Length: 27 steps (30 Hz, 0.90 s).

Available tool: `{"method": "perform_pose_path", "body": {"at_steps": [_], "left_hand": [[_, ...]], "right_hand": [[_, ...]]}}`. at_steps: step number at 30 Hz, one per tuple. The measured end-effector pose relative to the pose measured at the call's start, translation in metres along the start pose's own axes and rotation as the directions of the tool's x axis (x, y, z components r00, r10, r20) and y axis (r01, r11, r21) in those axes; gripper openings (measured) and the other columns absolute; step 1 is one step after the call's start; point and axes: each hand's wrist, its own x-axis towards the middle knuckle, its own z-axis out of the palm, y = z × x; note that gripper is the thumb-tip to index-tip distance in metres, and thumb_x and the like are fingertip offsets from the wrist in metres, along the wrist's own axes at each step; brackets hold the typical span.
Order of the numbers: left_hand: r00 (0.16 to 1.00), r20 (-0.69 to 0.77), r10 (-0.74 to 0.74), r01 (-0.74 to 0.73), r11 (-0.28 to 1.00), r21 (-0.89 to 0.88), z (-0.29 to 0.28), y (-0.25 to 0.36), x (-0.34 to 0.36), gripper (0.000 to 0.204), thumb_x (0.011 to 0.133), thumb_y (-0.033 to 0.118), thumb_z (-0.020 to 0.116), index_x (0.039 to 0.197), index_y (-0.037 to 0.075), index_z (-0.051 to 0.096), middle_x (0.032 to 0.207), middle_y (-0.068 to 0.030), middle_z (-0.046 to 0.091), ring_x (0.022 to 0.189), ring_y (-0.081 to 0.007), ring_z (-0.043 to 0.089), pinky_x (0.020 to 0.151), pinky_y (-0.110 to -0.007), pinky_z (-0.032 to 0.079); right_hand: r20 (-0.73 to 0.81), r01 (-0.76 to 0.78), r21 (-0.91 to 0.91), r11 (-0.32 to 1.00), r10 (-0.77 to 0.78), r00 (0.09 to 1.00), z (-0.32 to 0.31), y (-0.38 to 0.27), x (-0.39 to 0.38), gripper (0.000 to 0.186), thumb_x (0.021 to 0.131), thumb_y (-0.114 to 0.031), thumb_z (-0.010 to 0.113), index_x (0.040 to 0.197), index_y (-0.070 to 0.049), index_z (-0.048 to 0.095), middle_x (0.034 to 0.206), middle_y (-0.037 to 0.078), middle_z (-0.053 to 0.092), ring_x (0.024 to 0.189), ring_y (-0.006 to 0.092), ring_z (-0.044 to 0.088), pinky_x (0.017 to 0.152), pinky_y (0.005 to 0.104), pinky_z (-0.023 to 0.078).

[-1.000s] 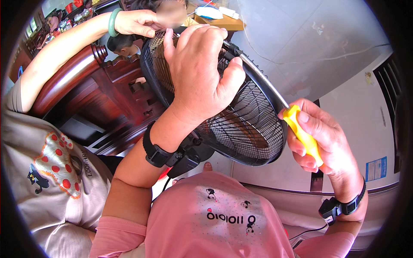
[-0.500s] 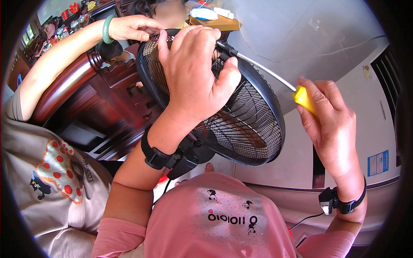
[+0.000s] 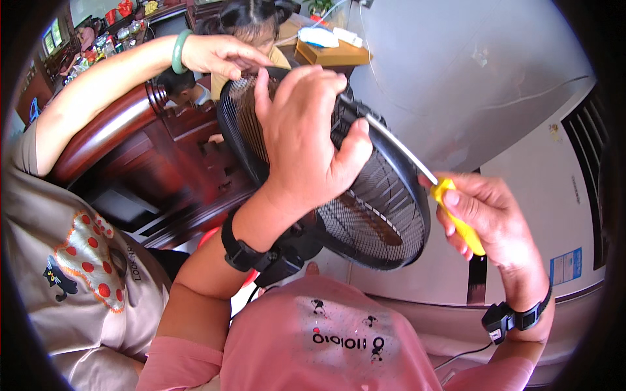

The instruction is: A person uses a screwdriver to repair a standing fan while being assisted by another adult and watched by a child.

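A black fan head with a round wire guard tilts in front of me. My left hand lies over its upper rim, fingers bent across the edge and thumb on the right side. To the right, my right hand is closed round the yellow handle of a screwdriver. The screwdriver's metal shaft slants up and left to a black fitting on the guard's rim, beside my left thumb. Its tip is hidden there. A co-worker's hand, with a green bangle above it, rests on the guard's far left edge.
A dark red wooden bench stands to the left, behind the co-worker's arm. A child is just past the fan, another lower by the bench. On the right stands a white cabinet-like appliance. A yellow-brown box lies at the back.
My right hand has moved lower and a little left, and the screwdriver's handle now points more downward. The fan's top and my left hand appear slightly lower and further right.
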Motion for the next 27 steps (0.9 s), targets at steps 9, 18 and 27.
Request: {"method": "perform_pose_path", "body": {"at_steps": [9,18,27], "left_hand": [[0.997,0.003,-0.076,0.076,0.987,-0.14,-0.01,0.008,-0.009,0.051,0.08,0.03,0.072,0.113,0.004,0.043,0.115,-0.013,0.061,0.118,-0.0361,0.057,0.115,-0.064,0.014],[0.996,-0.002,-0.089,0.088,0.982,-0.169,-0.008,0.012,0.002,0.042,0.082,0.032,0.072,0.098,0.007,0.042,0.113,-0.0138,0.064,0.114,-0.0384,0.06,0.114,-0.066,0.013],[0.994,0.01,-0.113,0.113,0.979,-0.168,-0.007,0.015,0.001,0.041,0.08,0.031,0.073,0.094,0.008,0.042,0.113,-0.0144,0.064,0.113,-0.0389,0.061,0.113,-0.069,0.013]], "right_hand": [[0.136,0.016,0.089,0.996,-0.028,0.99,-0.004,0.015,0.0,0.034,0.102,-0.023,0.06,0.128,-0.006,0.045,0.081,0.004,0.06,0.06,0.0093,0.055,0.049,0.0222,0.045],[-0.02,0.4,-0.594,0.698,-0.51,0.86,-0.001,0.026,-0.008,0.041,0.087,-0.005,0.076,0.116,-0.002,0.048,0.094,0.012,0.067,0.072,0.0222,0.068,0.062,0.0342,0.056],[0.235,0.237,-0.966,-0.107,-0.746,0.623,0.009,0.022,-0.001,0.046,0.085,-0.006,0.075,0.126,0.005,0.058,0.087,0.015,0.068,0.067,0.0255,0.068,0.059,0.0327,0.056]]}}
